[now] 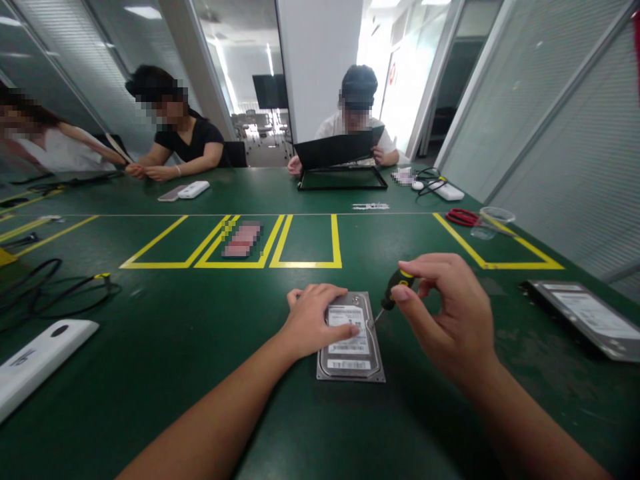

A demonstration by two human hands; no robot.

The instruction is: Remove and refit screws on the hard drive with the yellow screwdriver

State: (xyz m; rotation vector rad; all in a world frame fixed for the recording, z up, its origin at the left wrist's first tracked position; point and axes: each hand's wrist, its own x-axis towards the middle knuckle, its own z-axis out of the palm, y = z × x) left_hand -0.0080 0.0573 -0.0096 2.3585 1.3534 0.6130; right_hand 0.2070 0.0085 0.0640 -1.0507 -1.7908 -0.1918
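Right grip (453,320) holds screwdriver (394,289) at hard drive (353,348).

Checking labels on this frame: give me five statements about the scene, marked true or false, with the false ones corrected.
1. The left hand rests on a hard drive. True.
2. The right hand holds a pair of pliers. False: it holds a screwdriver.
3. The screwdriver's tip is at the hard drive's right edge. True.
4. The white device with a dark oval lies to the right of the right hand. False: it lies at the left side of the table.
5. A co-worker across the table holds a dark panel. True.
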